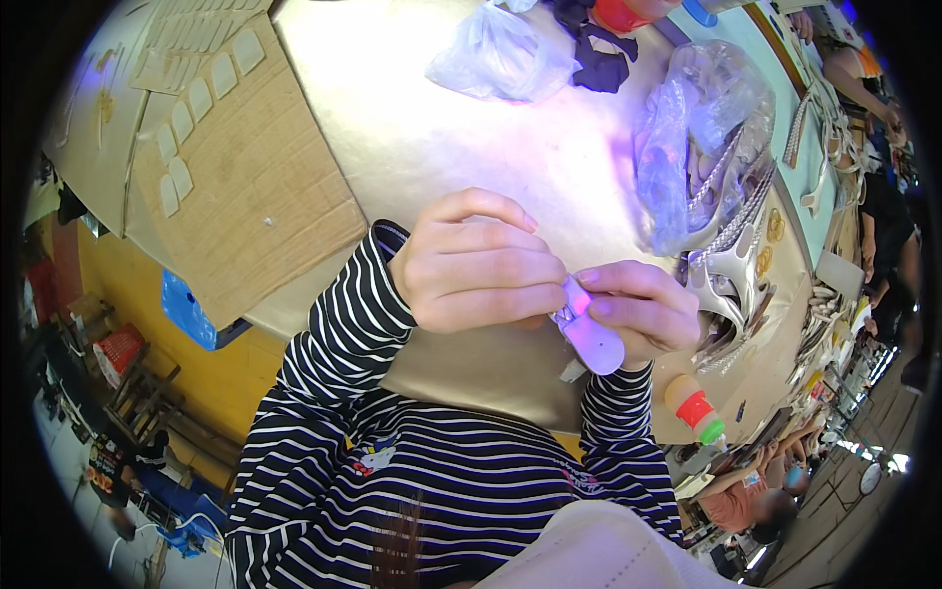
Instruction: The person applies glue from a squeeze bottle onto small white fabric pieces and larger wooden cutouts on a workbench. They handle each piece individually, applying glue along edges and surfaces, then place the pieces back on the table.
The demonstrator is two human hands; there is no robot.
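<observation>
Over the near part of the table, my hands meet at a small pale tab [597, 346] with one rounded end and a tiny dark dot. Light tints it violet. My left hand [481, 265] is closed, its fingertips pinching the tab's upper end, where something shiny shows between the fingers. From the other side, the thumb and forefinger of my right hand [643, 306] grip the same tab. The rounded end hangs below the fingers. Exactly what the fingertips cover cannot be made out.
Left lies a cardboard sheet [260, 196] bearing several pale rounded pieces [200, 100]. A whitish plastic bag [505, 54] sits at the back. Right are a clear bag [711, 93], braided straps [731, 206] and a bottle [695, 406] with a green cap. Other people work at far right.
</observation>
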